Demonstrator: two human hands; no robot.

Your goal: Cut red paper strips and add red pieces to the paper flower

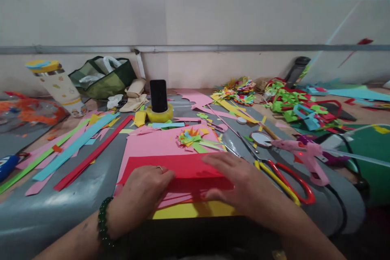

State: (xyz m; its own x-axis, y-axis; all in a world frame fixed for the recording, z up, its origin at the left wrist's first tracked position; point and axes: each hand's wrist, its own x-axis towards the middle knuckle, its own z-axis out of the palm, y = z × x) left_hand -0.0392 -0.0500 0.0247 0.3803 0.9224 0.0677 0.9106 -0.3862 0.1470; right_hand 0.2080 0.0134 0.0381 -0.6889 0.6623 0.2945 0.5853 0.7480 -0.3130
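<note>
A red sheet of paper (185, 167), folded over along its length, lies across pink paper (152, 142) at the table's front. My left hand (143, 189) has its fingers closed on the red paper's left part. Over the right end, my right hand (236, 178) is open, its thumb apart from the fingers, touching or just above the red paper. Yellow paper (189, 210) shows beneath at the front edge. Just behind the red sheet rests a multicoloured paper flower (190, 137).
Scissors (292, 178) and a pink glue gun (307, 155) lie to the right. Paper strips (76, 146) spread at left. A phone (159, 96) stands in a yellow tape roll (159, 113) behind. A bottle (59, 87) and green bag (106, 79) stand at back left.
</note>
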